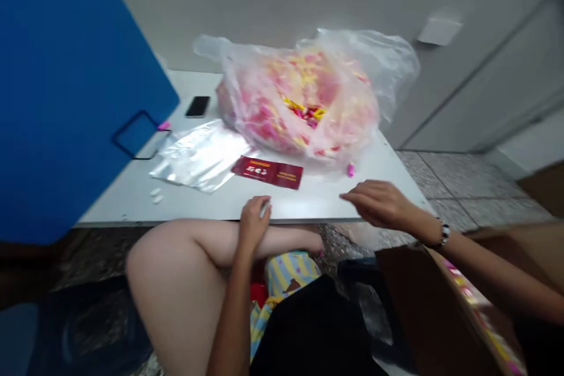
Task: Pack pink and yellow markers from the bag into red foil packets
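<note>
My left hand (254, 218) is at the table's front edge, its fingers closed round a small whitish piece (264, 209) too blurred to name. Over the table's right front, my right hand (379, 202) has its fingers pressed together; whatever they hold, if anything, is hidden. Between and beyond the hands lies a dark red printed card (267, 172) with yellow lettering. A small pink piece (351, 170) sits just past my right hand. Behind stands a big clear plastic bag (264, 111), its mouth open, full of pink, yellow and red small items.
Silvery clear bags (202, 155) lie flat at left, near a black phone (198, 107). Two small white pieces (156, 195) rest on the white table (110, 202). A blue panel (79, 88) stands at the left, and an open cardboard box (427, 305) is at lower right.
</note>
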A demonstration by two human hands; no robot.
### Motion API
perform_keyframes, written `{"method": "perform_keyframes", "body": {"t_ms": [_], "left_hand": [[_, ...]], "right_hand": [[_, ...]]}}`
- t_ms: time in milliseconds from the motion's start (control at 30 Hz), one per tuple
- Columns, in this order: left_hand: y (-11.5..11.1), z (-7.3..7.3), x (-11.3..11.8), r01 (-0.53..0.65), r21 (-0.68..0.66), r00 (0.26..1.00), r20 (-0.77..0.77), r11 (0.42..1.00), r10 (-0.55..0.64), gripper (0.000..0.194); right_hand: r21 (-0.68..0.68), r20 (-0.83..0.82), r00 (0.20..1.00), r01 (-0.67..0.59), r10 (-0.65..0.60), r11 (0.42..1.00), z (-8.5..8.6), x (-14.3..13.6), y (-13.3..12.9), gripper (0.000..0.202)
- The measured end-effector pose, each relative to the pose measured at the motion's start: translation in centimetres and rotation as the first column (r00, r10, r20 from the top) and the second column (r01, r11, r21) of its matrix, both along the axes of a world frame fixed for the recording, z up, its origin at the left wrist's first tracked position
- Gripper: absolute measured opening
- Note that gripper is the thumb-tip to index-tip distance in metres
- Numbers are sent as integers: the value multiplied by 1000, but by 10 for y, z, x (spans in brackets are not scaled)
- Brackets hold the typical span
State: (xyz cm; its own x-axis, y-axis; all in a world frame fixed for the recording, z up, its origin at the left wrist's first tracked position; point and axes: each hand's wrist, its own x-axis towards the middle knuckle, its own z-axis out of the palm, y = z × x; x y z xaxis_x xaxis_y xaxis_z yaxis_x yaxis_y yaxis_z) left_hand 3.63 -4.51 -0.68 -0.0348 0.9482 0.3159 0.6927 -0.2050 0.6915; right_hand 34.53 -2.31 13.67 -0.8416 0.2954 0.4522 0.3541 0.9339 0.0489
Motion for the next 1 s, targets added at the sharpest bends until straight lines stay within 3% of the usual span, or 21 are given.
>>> {"method": "perform_keyframes", "body": {"t_ms": [67,167,267,400,500,667,867,1000], "left_hand": [[-4,0,-1,-11,-9,1000,11,1000,11,19],[-10,-1,-3,-30,-16,999,20,999,31,18],[-15,-2,-5,-47,-23,998,48,999,48,23],[-17,-3,-7,-127,-35,985,113,991,130,39],[-17,-3,-7,-250,-49,948,190,967,255,43],[-18,-4,-2,-270,-53,937,215,961,275,44],[-15,-13,3,-328,-10,940,92,945,327,38],[-11,-26,5,-347,32,937,42,937,346,38]], "right_hand": [[-86,160,979,-114,126,990,-28,-43,16,23],[-194,328,919,-162,219,968,-70,-105,29,20],[-291,368,902,-121,228,949,-105,-157,38,17],[-396,325,936,3,137,918,-133,-203,51,14],[-435,188,980,26,62,900,-146,-215,55,15],[-542,-24,998,31,-53,840,-165,-211,45,22],[-695,-219,929,66,-298,716,-170,-207,35,33],[-728,-279,905,17,-320,685,-170,-208,38,39]]}}
